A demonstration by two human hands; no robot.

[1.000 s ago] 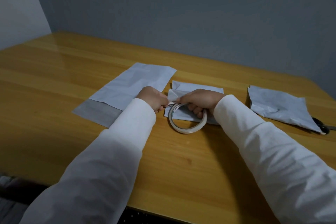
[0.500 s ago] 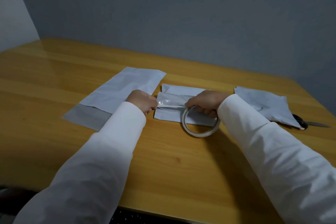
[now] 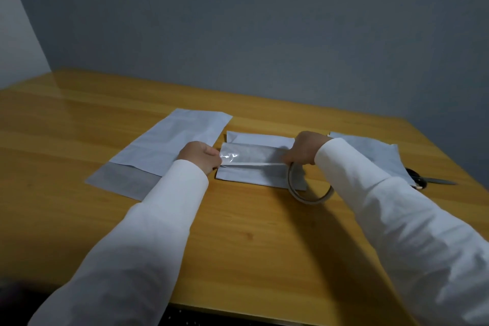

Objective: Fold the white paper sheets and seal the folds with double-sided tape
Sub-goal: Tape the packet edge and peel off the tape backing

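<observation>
Folded white sheet point(image 3: 260, 177) lying flat on wooden table point(image 3: 238, 233), centre of frame. Strip of tape point(image 3: 251, 157) stretched across the sheet from left to right, shiny where pulled off. Left hand point(image 3: 199, 156) pinching the strip's free end at the sheet's left edge. Right hand point(image 3: 304, 148) gripping the tape roll point(image 3: 307, 190) at the sheet's right edge, roll standing tilted against the table. Long unfolded sheet point(image 3: 169, 148) left of centre, partly under left sleeve. Another sheet point(image 3: 375, 151) at right, behind right sleeve. Scissors point(image 3: 426, 180) at right edge, beside that sheet.
</observation>
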